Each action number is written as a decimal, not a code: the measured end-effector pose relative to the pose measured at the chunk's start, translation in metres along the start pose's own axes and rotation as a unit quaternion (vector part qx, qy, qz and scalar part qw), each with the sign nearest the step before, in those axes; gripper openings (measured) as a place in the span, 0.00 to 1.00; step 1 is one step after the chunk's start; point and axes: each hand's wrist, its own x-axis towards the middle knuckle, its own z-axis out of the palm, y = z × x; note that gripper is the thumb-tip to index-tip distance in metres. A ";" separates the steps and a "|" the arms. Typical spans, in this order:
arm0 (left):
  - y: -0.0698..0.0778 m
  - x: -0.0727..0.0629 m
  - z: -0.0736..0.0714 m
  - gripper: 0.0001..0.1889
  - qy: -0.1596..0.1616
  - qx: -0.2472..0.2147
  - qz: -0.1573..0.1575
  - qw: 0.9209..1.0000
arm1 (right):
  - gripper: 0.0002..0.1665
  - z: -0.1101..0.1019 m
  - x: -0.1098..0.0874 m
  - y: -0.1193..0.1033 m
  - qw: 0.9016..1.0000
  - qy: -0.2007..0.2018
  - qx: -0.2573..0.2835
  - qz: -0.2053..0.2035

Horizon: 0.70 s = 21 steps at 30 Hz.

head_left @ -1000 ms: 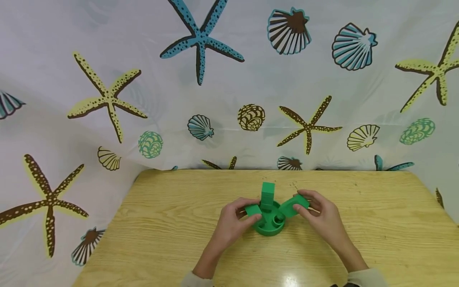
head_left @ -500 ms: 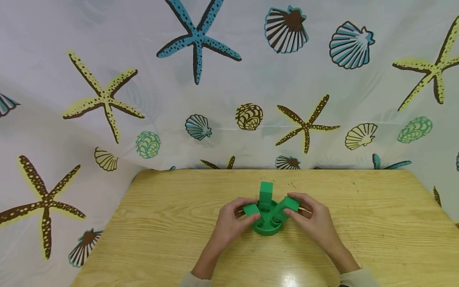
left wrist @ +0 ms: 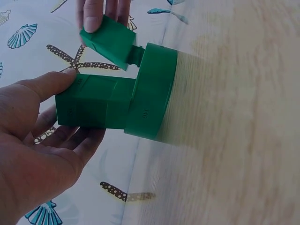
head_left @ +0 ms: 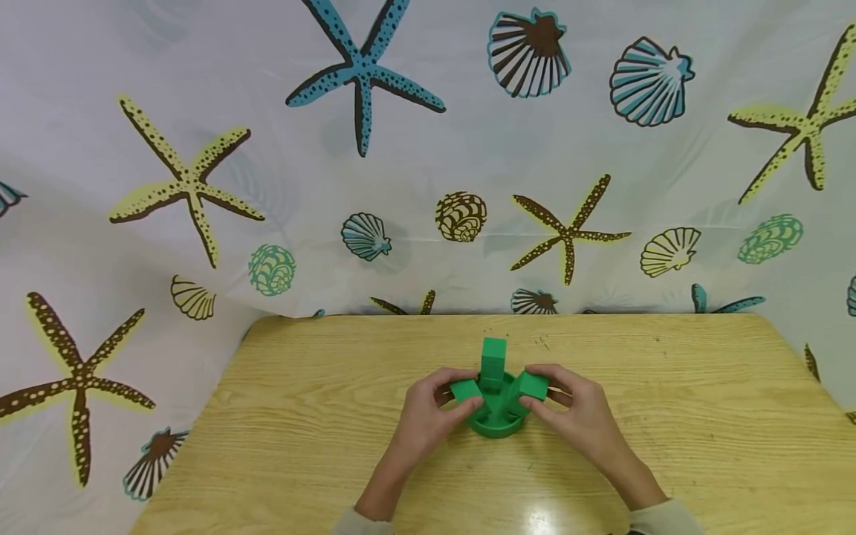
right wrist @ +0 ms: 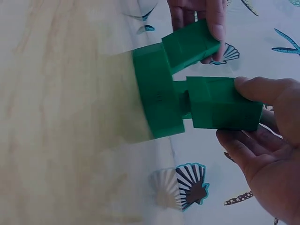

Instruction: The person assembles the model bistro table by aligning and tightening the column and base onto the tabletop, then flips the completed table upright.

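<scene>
A round green base (head_left: 496, 430) with a raised rim sits on the wooden table. My left hand (head_left: 428, 412) pinches a squared green block (left wrist: 93, 101) between thumb and fingers; its lower end meets the base's left side. On the other side, my right hand (head_left: 582, 409) grips a similar block (right wrist: 225, 103). That block leans outward above the base, and the right wrist view shows a narrower green stem between the two. A third green block (head_left: 493, 362) stands upright at the back of the base, touched by neither hand.
The wooden table (head_left: 321, 431) extends around the base on all sides. Behind it and to the left hangs a white cloth (head_left: 414, 171) printed with starfish and shells.
My right hand has moved left with its block, which has turned more upright over the base's right side. The round socket seen there earlier is now covered. My left hand keeps its grip.
</scene>
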 end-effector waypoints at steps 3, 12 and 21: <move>0.000 0.000 0.000 0.20 0.001 0.000 0.000 1.000 | 0.24 0.003 0.000 0.000 1.000 -0.011 -0.008 -0.004; 0.001 0.000 0.001 0.19 0.010 -0.005 0.002 1.000 | 0.21 -0.004 -0.002 0.000 0.999 -0.046 0.010 -0.012; -0.001 0.001 0.000 0.19 0.008 0.008 0.002 1.000 | 0.23 -0.009 0.000 -0.002 0.997 -0.075 0.029 -0.002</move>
